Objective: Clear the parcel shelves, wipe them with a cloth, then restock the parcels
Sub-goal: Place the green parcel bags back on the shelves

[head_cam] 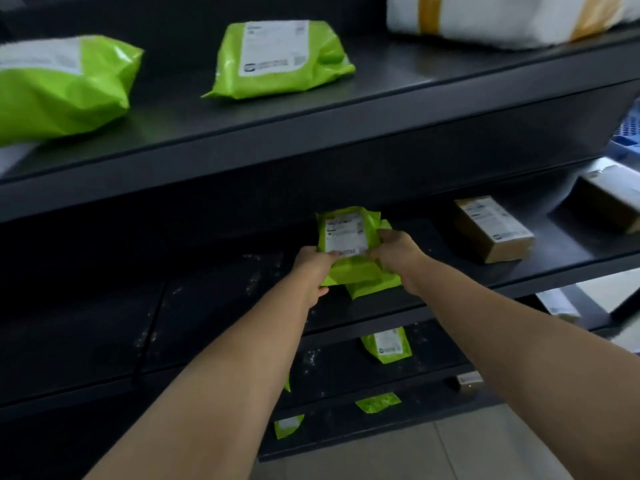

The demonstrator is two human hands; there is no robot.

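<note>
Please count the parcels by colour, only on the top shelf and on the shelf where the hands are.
Green: 3, left bag, middle bag, held bag gripped by left hand and right hand; it may cover another.
Brown: 2, near box, far box.
White: 1, taped parcel.
Total: 6.

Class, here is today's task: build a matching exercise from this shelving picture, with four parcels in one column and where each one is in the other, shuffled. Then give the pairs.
Things
1. white bundle
2. brown box
3. central green parcel
4. small green pouch

Places
A. on the middle shelf, right of the hands
B. on the lower shelf
C. gripped between the left hand and right hand
D. on the upper shelf, far right

Pairs: 1-D, 2-A, 3-C, 4-B
</note>
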